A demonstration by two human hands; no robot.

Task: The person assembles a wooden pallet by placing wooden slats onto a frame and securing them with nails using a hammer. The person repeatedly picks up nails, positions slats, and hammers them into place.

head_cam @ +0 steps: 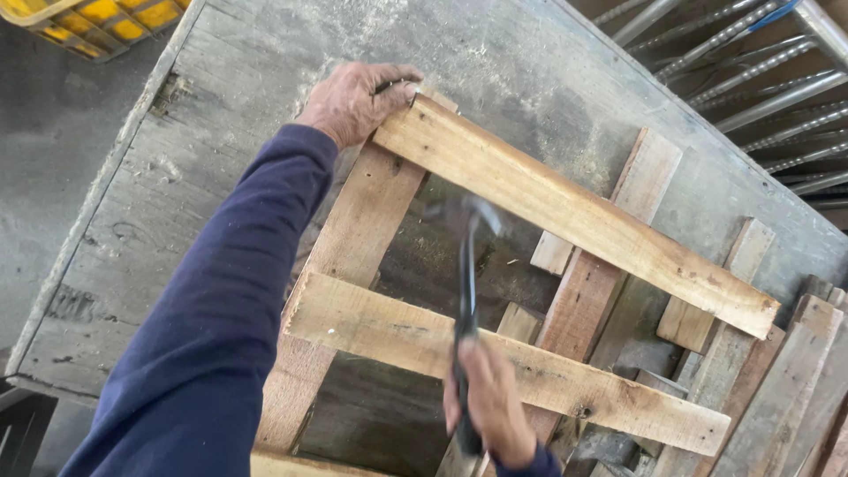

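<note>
Pinning the far-left corner of the pallet frame point(495, 291) under the left hand point(358, 102), fingers curled over the end of the upper slat point(565, 212), evidently to stop that corner jumping or sliding on the desk point(221, 115). Clamped there on wood, thumb side toward the long left rail point(344, 256) that runs beneath.

Gripping the hammer point(466, 300) low on its dark handle with the right hand point(490, 406), fist closed tight near the butt (a grip that gives reach and swing). Hammer head blurred in the open gap between the two cross slats, so in motion; impossible to tell whether rising or falling, or what exactly lies under it.

Lying flat and skewed across the grey, scarred desk, the frame: two pale slats crossing darker rails, the lower slat point(530, 371) passing just under the right wrist, with a nail head showing near its left end. Hands well apart, one holding, one striking.

Stacked loosely at the right, more short boards point(795, 371), overlapping the frame's right end. Beyond the far right edge of the desk, ribbed steel bars point(760, 79) lying in a bundle; at the far left, a yellow crate point(97, 22) on the floor.
</note>
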